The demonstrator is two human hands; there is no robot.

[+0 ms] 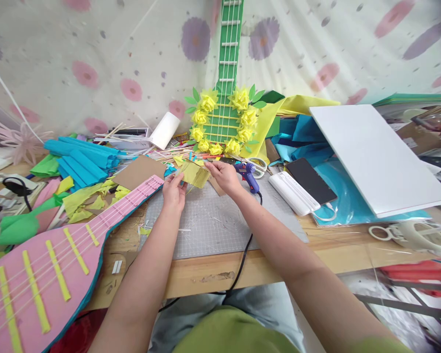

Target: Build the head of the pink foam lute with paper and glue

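A: Quick pass, nearest first?
B: Pink toy guitar (44, 274), lower left, five yellow strips across its body; neck aims 2 o'clock, toward the hands.
A: Next?
B: Gray cutting mat (220, 240), under the forearms.
A: Grip?
B: Left hand (174, 189) pinches the left end of a yellow paper piece (194, 175), thumb and fingers close together. Right hand (225, 176) has its fingertips at the piece's upper right corner, also a narrow pinch.
A: Where is it, and which way?
B: Between both hands, over the mat's far part. Near-square; longer axis looks about 10 to 4 o'clock. Can't tell if it touches anything below.
A: Around it?
B: From the piece: purple glue gun (247, 172) at 3, just beyond the right hand. Farther along 3: white power bank (294, 193), black phone (310, 181), white board (378, 157).
A: Far side?
B: Green toy guitar (220, 121) at 1, upright, yellow paper flowers round its body, neck to 12. Flower-printed sheet (132, 44) behind.
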